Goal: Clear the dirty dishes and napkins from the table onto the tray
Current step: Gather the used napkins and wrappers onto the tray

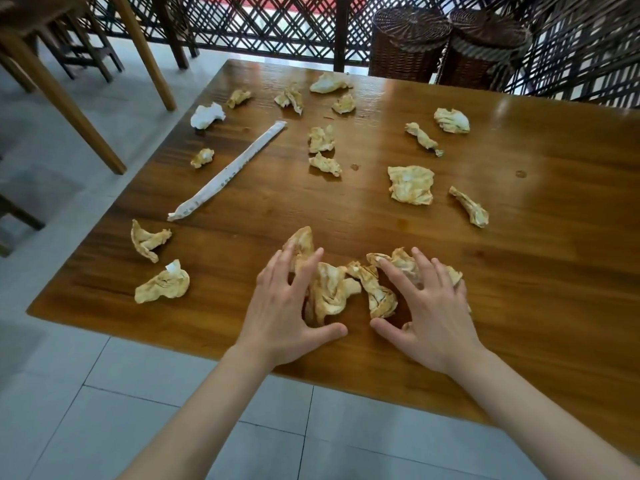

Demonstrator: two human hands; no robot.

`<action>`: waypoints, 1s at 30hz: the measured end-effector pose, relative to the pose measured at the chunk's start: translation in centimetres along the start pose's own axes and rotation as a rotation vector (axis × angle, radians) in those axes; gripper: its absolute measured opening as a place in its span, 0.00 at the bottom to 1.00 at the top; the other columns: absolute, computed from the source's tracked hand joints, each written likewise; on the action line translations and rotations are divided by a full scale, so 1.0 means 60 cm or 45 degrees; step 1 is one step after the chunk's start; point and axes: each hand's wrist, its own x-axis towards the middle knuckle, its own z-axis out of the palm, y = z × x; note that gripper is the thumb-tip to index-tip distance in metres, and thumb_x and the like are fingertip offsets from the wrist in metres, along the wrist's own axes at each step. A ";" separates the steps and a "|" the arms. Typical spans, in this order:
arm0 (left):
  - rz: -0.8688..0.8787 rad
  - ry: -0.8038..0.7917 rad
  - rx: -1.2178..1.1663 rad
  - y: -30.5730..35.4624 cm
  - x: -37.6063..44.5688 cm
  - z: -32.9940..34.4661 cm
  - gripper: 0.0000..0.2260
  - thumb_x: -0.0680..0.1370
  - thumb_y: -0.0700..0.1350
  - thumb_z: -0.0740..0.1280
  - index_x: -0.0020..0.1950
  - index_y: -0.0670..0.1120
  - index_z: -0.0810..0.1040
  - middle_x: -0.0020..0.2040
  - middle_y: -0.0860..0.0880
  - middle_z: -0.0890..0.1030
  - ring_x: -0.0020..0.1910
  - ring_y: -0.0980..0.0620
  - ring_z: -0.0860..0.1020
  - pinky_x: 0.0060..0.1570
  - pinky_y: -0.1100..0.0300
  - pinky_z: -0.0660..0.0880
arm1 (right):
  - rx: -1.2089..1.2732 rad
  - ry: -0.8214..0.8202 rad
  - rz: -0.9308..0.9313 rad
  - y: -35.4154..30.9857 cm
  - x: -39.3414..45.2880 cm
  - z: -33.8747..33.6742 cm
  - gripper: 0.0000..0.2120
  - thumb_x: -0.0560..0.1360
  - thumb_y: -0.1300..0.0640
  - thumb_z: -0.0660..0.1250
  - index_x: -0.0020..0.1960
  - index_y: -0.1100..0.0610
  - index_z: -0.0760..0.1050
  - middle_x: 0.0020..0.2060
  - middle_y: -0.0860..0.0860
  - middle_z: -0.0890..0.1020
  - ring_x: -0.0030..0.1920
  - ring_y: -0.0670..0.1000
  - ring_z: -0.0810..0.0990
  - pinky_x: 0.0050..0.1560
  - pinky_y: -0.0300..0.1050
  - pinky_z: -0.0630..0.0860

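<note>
Several crumpled, stained napkins lie scattered over the wooden table (519,271). My left hand (287,317) rests with spread fingers on a crumpled napkin (329,289) near the front edge. My right hand (429,313) lies with spread fingers on another napkin cluster (398,265) just to the right. A flattened napkin (411,184) sits in the middle of the table. A long paper chopstick sleeve (228,171) lies diagonally at the left. No tray and no dishes are in view.
A white napkin (206,116) sits near the far left edge. Wooden chair and table legs (59,88) stand on the tiled floor at the left. Two wicker baskets (450,43) stand behind the table by a dark lattice screen.
</note>
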 end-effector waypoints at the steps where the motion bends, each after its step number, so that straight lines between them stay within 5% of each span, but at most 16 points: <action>1: 0.037 -0.003 0.004 0.005 0.002 0.003 0.44 0.62 0.76 0.59 0.74 0.66 0.47 0.77 0.49 0.50 0.75 0.46 0.50 0.70 0.48 0.55 | 0.031 -0.009 -0.043 0.000 0.001 -0.001 0.36 0.66 0.24 0.47 0.71 0.30 0.41 0.76 0.53 0.49 0.74 0.62 0.49 0.66 0.70 0.53; 7: 0.058 0.085 0.001 0.014 0.015 0.006 0.32 0.66 0.71 0.60 0.67 0.60 0.65 0.73 0.45 0.64 0.71 0.44 0.60 0.67 0.44 0.65 | 0.060 -0.020 -0.175 -0.002 0.010 -0.008 0.23 0.73 0.34 0.53 0.68 0.34 0.61 0.75 0.51 0.56 0.73 0.60 0.55 0.66 0.67 0.60; 12: 0.109 0.107 0.122 0.004 0.015 0.006 0.35 0.65 0.74 0.59 0.70 0.64 0.62 0.76 0.48 0.55 0.76 0.45 0.50 0.69 0.44 0.49 | 0.109 0.122 -0.201 -0.003 0.013 -0.008 0.17 0.72 0.48 0.67 0.60 0.49 0.75 0.66 0.58 0.71 0.63 0.62 0.70 0.56 0.62 0.72; 16: 0.097 0.009 0.101 0.006 0.026 0.008 0.35 0.67 0.75 0.53 0.73 0.66 0.55 0.78 0.49 0.48 0.77 0.49 0.43 0.70 0.48 0.44 | 0.096 0.244 -0.209 -0.002 0.015 -0.001 0.13 0.69 0.53 0.71 0.53 0.54 0.78 0.57 0.60 0.76 0.54 0.62 0.75 0.46 0.56 0.74; 22: 0.101 0.036 0.077 0.018 0.030 0.008 0.25 0.72 0.69 0.56 0.64 0.59 0.73 0.74 0.46 0.64 0.74 0.46 0.56 0.70 0.51 0.55 | 0.120 0.314 -0.215 -0.003 0.020 0.004 0.08 0.71 0.55 0.70 0.49 0.56 0.78 0.50 0.58 0.77 0.47 0.58 0.76 0.39 0.50 0.75; 30: 0.091 0.219 0.044 0.025 0.029 0.017 0.13 0.72 0.54 0.70 0.52 0.48 0.78 0.59 0.45 0.76 0.62 0.45 0.70 0.59 0.54 0.70 | 0.161 0.324 -0.222 -0.007 0.021 0.005 0.06 0.72 0.58 0.69 0.48 0.58 0.77 0.44 0.56 0.76 0.40 0.53 0.75 0.33 0.44 0.76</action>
